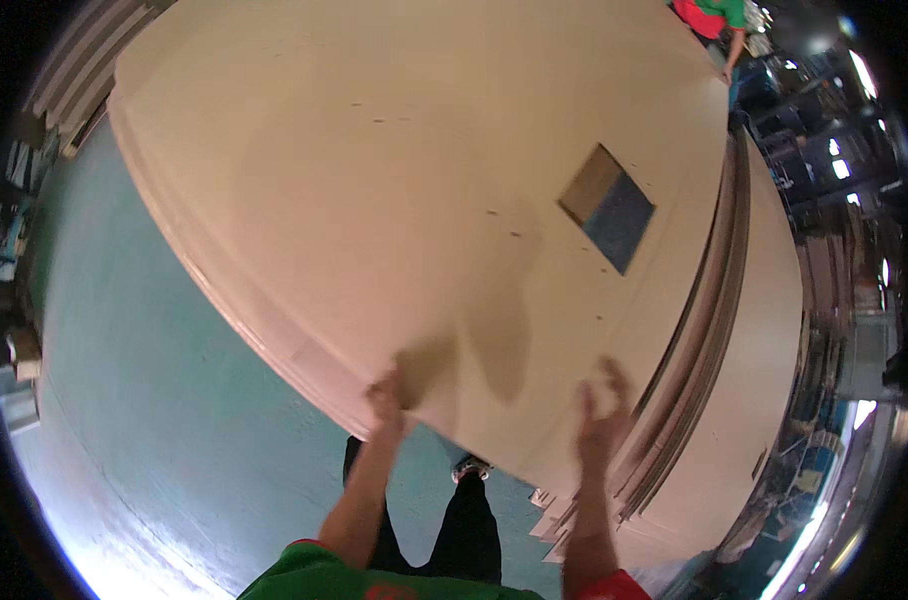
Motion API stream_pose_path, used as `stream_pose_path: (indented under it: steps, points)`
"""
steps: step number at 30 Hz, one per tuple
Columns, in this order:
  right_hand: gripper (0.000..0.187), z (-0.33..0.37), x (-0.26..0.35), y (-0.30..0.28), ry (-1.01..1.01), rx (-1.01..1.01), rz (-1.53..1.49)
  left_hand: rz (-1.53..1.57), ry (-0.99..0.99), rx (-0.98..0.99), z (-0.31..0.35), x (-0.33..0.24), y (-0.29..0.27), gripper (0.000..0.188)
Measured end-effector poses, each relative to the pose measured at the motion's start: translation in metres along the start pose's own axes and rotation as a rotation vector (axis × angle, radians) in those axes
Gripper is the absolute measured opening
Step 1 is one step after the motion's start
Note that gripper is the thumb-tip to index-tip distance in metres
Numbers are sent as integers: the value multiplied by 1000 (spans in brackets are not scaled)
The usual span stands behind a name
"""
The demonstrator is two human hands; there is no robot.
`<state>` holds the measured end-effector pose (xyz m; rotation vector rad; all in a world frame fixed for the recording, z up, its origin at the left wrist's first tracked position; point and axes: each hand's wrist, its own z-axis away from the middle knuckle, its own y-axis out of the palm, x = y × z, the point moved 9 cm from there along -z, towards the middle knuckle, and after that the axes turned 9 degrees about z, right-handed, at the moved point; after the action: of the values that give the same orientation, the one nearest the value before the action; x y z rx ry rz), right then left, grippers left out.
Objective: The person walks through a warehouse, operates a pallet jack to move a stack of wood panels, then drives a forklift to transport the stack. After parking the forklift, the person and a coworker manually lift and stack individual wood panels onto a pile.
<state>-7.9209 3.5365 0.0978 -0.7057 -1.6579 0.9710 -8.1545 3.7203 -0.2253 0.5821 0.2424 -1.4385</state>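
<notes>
A very large, pale tan cardboard sheet (374,220) fills the middle of the view, its near edge in front of my legs. My left hand (386,396) is closed on that near edge, with the fingers on top of the sheet. To its right, my right hand (602,415) is over the sheet's near right part, fingers spread and slightly blurred, holding nothing. I cannot tell whether it touches the surface. Towards the right side of the sheet is a four-sided cut-out (609,208), half brown and half dark. Several small slits mark the surface.
A stack of cardboard sheets (744,380) stands along the right side. Green floor (194,400) shows at the left. At the far right corner, another person's hand (729,72) is at the sheet's edge. More stacked boards (84,65) are at the far left.
</notes>
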Motion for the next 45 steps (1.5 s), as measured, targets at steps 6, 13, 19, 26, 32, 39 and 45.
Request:
stream_pose_path:
  steps: [6,13,19,26,32,39,45]
  points:
    - [56,64,-259,6,565,294,-243,99,173,300,-2,-147,2,38]
    - [49,136,-196,131,857,253,-839,-255,260,37,-43,-236,-25,45]
    - [59,104,-96,224,864,279,-1053,-1096,707,-408,-13,-199,-81,82]
    - [66,113,-58,312,710,364,-859,-563,355,-273,4,-61,-70,86]
    - [72,123,-50,314,688,440,-515,-383,298,-285,9,-72,-68,84]
    - [70,111,-45,300,741,483,-568,-550,391,-423,0,-64,-74,88]
    - [70,94,-49,312,532,606,-346,-321,321,-384,-13,-63,-74,84]
